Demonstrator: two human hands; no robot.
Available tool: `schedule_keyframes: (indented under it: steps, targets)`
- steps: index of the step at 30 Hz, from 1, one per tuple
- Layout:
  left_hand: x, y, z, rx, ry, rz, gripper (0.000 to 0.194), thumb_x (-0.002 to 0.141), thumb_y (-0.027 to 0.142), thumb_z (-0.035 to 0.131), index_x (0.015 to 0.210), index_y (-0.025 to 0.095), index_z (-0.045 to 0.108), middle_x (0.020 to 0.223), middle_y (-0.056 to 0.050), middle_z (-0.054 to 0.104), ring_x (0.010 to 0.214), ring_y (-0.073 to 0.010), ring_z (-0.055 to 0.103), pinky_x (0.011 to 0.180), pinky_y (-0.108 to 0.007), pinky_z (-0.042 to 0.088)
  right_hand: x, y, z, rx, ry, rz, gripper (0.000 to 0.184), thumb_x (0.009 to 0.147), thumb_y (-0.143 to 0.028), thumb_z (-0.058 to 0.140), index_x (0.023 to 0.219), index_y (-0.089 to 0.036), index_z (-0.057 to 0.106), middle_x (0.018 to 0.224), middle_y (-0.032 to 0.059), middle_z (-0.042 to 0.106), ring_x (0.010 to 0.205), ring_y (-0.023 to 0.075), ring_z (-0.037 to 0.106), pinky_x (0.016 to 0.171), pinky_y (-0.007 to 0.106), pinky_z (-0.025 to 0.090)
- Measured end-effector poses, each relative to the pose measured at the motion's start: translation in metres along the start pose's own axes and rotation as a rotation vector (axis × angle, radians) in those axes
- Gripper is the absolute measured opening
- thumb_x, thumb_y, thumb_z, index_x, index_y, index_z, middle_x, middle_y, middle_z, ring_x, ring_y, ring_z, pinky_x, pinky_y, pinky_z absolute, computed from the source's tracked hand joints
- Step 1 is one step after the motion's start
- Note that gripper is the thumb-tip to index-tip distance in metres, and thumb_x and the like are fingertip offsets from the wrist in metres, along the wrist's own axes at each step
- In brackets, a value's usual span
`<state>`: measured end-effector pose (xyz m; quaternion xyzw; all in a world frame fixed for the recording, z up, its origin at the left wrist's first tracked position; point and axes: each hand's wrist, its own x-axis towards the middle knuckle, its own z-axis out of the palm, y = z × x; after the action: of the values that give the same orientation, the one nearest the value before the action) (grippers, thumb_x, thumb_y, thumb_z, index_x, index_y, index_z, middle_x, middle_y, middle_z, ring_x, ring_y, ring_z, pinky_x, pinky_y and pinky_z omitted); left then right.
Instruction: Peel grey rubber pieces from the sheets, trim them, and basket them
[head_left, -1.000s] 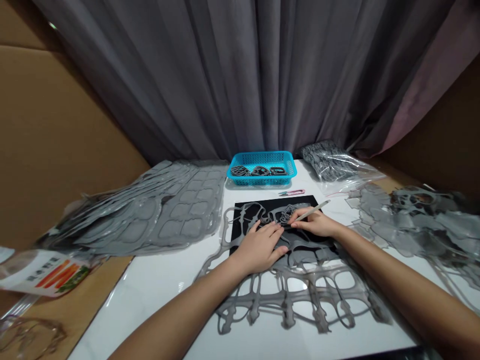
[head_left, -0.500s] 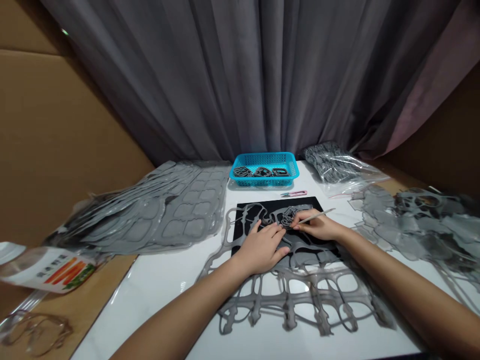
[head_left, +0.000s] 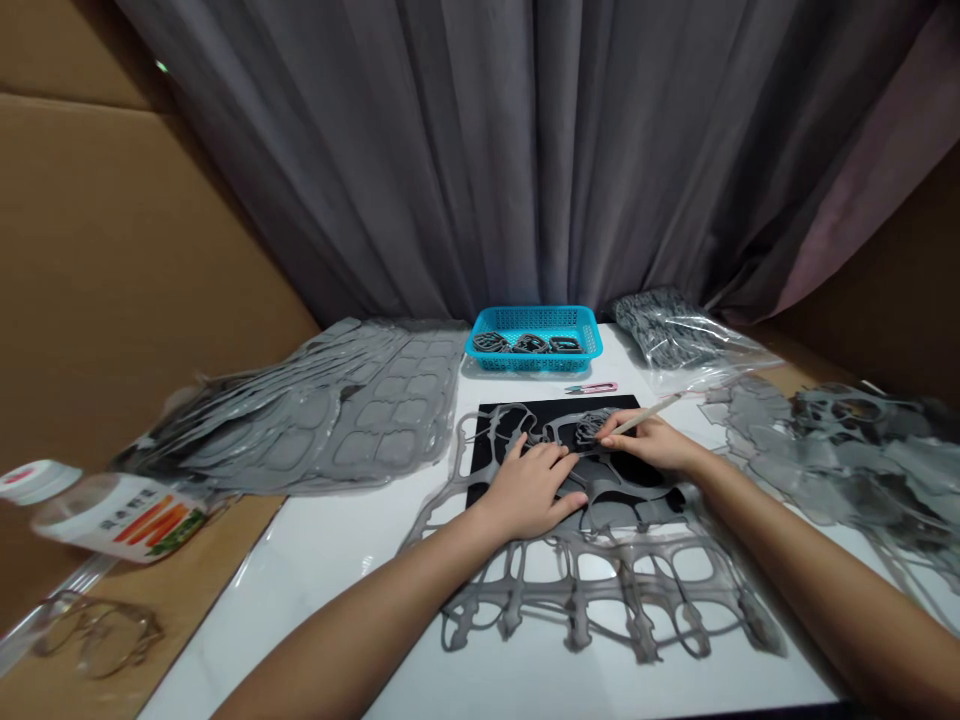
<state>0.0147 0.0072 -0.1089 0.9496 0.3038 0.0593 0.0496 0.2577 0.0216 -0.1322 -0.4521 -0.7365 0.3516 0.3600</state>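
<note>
A grey, flexible-looking sheet full of cut-out openings (head_left: 551,597) lies partly over a black mat (head_left: 637,472) and spills onto the white table toward me. My left hand (head_left: 532,488) rests flat on the sheet, fingers spread and thumb out to the right. In a pinch, my right hand (head_left: 646,440) holds a thin, pale pen-like tool (head_left: 651,409). Its lower end is near a coiled grey line pattern (head_left: 592,428) in the sheet; whether the tip touches the pattern I cannot tell. The sheet's part under my left palm is hidden.
Behind the mat are pink-handled thread snips (head_left: 592,388) and a blue basket (head_left: 535,364) holding several dark cut pieces. Stacked grey sheets (head_left: 382,410) lie left, grey scraps (head_left: 817,460) right. A filled plastic bag (head_left: 664,330), a bottle (head_left: 112,515) and glasses (head_left: 97,635) stand around.
My right hand has shifted slightly right, and the pen-like tool stands a bit steeper. More of the coiled pattern shows. My left hand stays on the sheet; the camera view has shifted a little.
</note>
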Motion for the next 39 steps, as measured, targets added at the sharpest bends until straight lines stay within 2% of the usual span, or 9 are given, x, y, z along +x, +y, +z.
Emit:
schedule_keyframes:
  steps: [7, 18, 24, 28, 34, 37, 39]
  targets:
    - [-0.001, -0.004, 0.004, -0.024, -0.001, 0.009, 0.048, 0.092, 0.05, 0.035, 0.121, 0.016, 0.051, 0.13, -0.013, 0.054, 0.125, -0.0269, 0.044, 0.107, -0.051, 0.023, 0.005, -0.006, 0.013, 0.031, -0.068, -0.034, 0.032, 0.078, -0.048, 0.062, 0.083, -0.017, 0.069, 0.082, 0.0076, 0.071, 0.077, 0.0196, 0.065, 0.074, 0.034, 0.052]
    - [0.001, -0.002, 0.002, -0.027, 0.004, 0.013, 0.044, 0.091, 0.05, 0.037, 0.115, 0.017, 0.053, 0.121, -0.012, 0.058, 0.119, -0.0273, 0.048, 0.106, -0.051, 0.025, 0.008, -0.003, 0.021, 0.042, -0.096, -0.072, 0.031, 0.08, -0.047, 0.06, 0.084, -0.017, 0.069, 0.084, 0.0083, 0.072, 0.079, 0.0195, 0.066, 0.075, 0.034, 0.052]
    - [0.002, -0.001, 0.003, -0.012, 0.009, -0.006, 0.045, 0.09, 0.052, 0.039, 0.115, 0.017, 0.053, 0.121, -0.012, 0.058, 0.117, -0.0273, 0.049, 0.108, -0.052, 0.019, 0.004, -0.004, 0.005, 0.006, -0.117, -0.073, 0.027, 0.079, -0.044, 0.061, 0.079, -0.017, 0.068, 0.079, 0.0076, 0.071, 0.074, 0.019, 0.065, 0.07, 0.032, 0.052]
    - [0.003, -0.001, 0.003, -0.004, 0.015, -0.011, 0.047, 0.09, 0.052, 0.039, 0.121, 0.018, 0.05, 0.124, -0.012, 0.056, 0.116, -0.0278, 0.05, 0.108, -0.054, 0.017, 0.001, 0.002, -0.008, -0.022, -0.074, -0.053, 0.029, 0.079, -0.044, 0.061, 0.077, -0.016, 0.067, 0.076, 0.0076, 0.07, 0.073, 0.0185, 0.064, 0.068, 0.032, 0.052]
    - [0.004, -0.002, 0.001, -0.002, 0.014, -0.007, 0.051, 0.088, 0.055, 0.039, 0.128, 0.025, 0.048, 0.119, -0.009, 0.057, 0.113, -0.0283, 0.05, 0.107, -0.055, 0.019, 0.003, 0.005, 0.0, -0.073, -0.062, -0.082, 0.032, 0.082, -0.047, 0.057, 0.082, -0.017, 0.068, 0.081, 0.0067, 0.071, 0.077, 0.0184, 0.065, 0.071, 0.033, 0.053]
    - [0.005, -0.003, 0.003, -0.012, 0.022, -0.012, 0.05, 0.087, 0.055, 0.042, 0.126, 0.026, 0.05, 0.117, -0.008, 0.057, 0.11, -0.0286, 0.05, 0.105, -0.054, 0.024, 0.006, 0.003, 0.006, -0.15, -0.101, -0.12, 0.028, 0.086, -0.042, 0.055, 0.086, -0.016, 0.066, 0.083, 0.0065, 0.069, 0.079, 0.0171, 0.065, 0.073, 0.032, 0.053]
    - [0.006, -0.004, 0.004, -0.02, 0.029, -0.022, 0.05, 0.085, 0.054, 0.045, 0.125, 0.026, 0.05, 0.119, -0.009, 0.055, 0.111, -0.0289, 0.049, 0.103, -0.053, 0.028, 0.01, 0.001, 0.011, -0.23, -0.117, -0.142, 0.024, 0.089, -0.037, 0.053, 0.093, -0.016, 0.064, 0.093, 0.0062, 0.067, 0.085, 0.016, 0.063, 0.077, 0.034, 0.052]
